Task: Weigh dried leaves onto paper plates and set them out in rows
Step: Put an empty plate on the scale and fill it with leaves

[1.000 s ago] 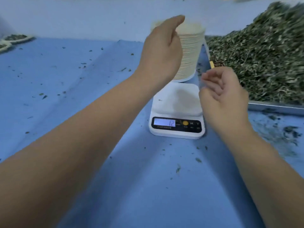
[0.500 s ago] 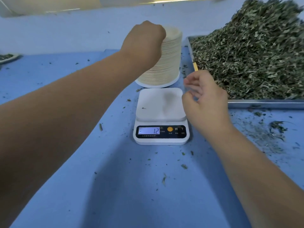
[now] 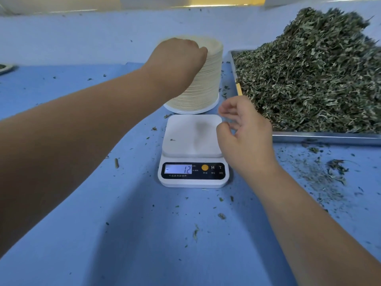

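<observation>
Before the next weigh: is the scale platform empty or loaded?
Empty. The scale carries no plate, only a leaf crumb; its display reads minus 12.

We take the scale as our centre, standing on the table. At 12 o'clock, just behind it, stands the stack of paper plates, and our left hand curls over its top rim. At 2 o'clock lies the tray, with the dried leaves heaped in it. Our right hand hangs at 3 o'clock, over the scale's right edge. Loose leaf crumbs lie at 4 o'clock, before the tray. Well apart at 10 o'clock, a plate sits at the table's far left.
</observation>
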### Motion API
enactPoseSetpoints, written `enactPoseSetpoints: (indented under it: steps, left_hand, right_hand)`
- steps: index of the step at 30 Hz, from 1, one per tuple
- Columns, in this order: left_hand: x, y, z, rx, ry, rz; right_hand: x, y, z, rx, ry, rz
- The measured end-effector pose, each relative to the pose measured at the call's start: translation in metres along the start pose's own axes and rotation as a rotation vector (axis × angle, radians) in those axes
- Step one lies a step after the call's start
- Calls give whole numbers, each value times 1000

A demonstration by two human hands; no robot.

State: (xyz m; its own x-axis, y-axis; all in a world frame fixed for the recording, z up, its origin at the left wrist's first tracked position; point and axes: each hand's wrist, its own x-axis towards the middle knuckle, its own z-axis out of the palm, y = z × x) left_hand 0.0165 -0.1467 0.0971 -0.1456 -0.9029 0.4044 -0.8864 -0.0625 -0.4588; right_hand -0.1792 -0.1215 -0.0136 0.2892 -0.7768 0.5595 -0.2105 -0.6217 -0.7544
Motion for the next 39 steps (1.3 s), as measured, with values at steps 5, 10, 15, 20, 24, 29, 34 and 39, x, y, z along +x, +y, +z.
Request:
enactPoseSetpoints:
  steps: [5,10,15,20,24,29,34,39]
  left_hand:
    - [1,-2,5,26,34,22]
    - [2,0,8,9,39,79]
    - [-1,-4,11,31,55,155]
    - [-4,-1,5,44,41,169]
    - [-2,-10,-6,-5,45,179]
    - [1,-18,-14,-105,91,20]
    - [-14,-25,-4,-474,313,-407]
    - [-40,-15,7,-896,627,-609]
  right_hand:
    - [-1,-1,0,-6,-19,0]
    - [-1,-2,-1,-9,-34,6]
    - [-2,-5,0,-11,-43,19]
    - [-4,-7,2,-38,-55,-1]
    - [-5,-8,4,-20,-68,1]
    - [-6,-9,5,-25,-77,-2]
    - [-6,-7,2,-25,-96,15]
    - [-4,-6,2,97,-52,121]
